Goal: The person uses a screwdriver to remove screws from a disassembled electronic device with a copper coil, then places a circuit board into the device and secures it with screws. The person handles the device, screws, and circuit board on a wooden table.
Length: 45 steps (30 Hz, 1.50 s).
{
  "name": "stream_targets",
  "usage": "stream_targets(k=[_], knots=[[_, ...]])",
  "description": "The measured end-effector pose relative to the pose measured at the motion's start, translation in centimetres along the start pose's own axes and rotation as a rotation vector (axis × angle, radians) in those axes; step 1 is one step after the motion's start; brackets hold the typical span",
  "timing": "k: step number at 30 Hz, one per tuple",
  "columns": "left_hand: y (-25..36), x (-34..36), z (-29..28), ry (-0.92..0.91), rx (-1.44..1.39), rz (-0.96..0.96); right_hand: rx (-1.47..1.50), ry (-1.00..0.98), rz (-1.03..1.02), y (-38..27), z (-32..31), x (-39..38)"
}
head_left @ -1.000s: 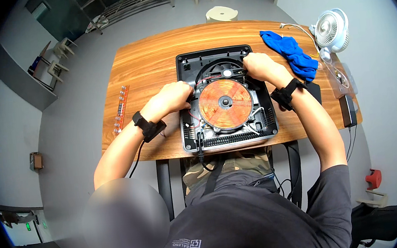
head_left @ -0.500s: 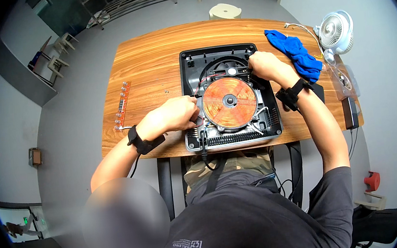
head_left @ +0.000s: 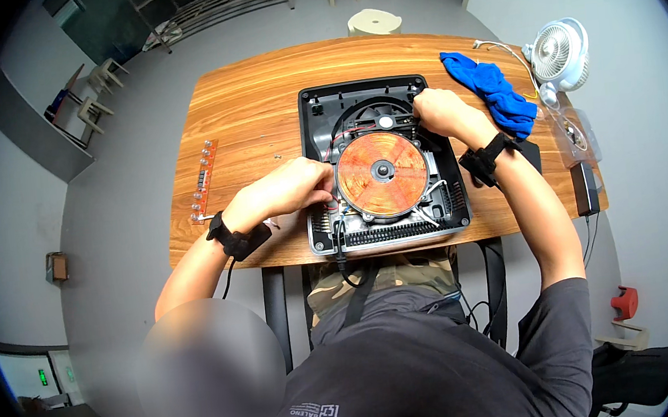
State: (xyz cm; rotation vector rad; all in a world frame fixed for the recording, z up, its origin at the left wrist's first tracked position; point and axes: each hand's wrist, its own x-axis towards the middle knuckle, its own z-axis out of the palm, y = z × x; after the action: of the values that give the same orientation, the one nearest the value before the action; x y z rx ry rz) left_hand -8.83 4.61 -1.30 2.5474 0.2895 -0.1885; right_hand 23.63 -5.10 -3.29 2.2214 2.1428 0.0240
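An opened black appliance housing (head_left: 453, 205) holds a round copper coil (head_left: 380, 188) with a black hub, a small fan (head_left: 375, 112) behind it and thin red and white wires. My left hand (head_left: 296, 186) reaches into the housing's left side beside the coil, fingers curled down by thin wires; whatever is between them is hidden. My right hand (head_left: 445, 111) is closed at the back right corner, by the fan frame, its fingertips hidden. A black cord (head_left: 342, 265) hangs from the housing's near edge. An orange circuit board (head_left: 204, 181) lies left of my left hand.
On the wooden table (head_left: 258, 87), a crumpled blue cloth (head_left: 490, 89), a white desk fan (head_left: 556, 50), a clear plastic case (head_left: 577, 141) and a black power brick (head_left: 585, 188) sit at the right. Stools (head_left: 372, 21) and chairs stand around the room.
My left hand has shifted toward me along the housing's left side since a second ago, fingers still curled. My right hand stays at the back right corner.
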Motion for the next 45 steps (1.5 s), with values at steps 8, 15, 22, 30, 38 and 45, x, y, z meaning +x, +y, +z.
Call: stream_targets(k=[8,15,22,30,38,45], knots=[[-1.4,0.9,2.8,0.308,-0.209,0.056,0.008,0.054,-0.011,0.3,0.6,0.0],[-2.5,0.8,3.1,0.214,-0.444,-0.030,-0.032,-0.040,0.001,-0.3,-0.3,-0.1],[-2.0,0.0,2.8,0.187,-0.428,-0.047,-0.030,-0.048,0.017,-0.6,-0.8,-0.2],[-2.9,-0.5,3.2,0.239,-0.462,-0.024,-0.008,0.027,-0.019,0.3,0.5,0.2],[-2.1,-0.7,2.7,0.209,-0.602,-0.134,-0.032,-0.048,-0.013,-0.5,-0.7,-0.3],[-1.2,-0.9,3.1,0.359,-0.283,-0.035,-0.020,-0.015,-0.005,-0.2,-0.2,-0.2]])
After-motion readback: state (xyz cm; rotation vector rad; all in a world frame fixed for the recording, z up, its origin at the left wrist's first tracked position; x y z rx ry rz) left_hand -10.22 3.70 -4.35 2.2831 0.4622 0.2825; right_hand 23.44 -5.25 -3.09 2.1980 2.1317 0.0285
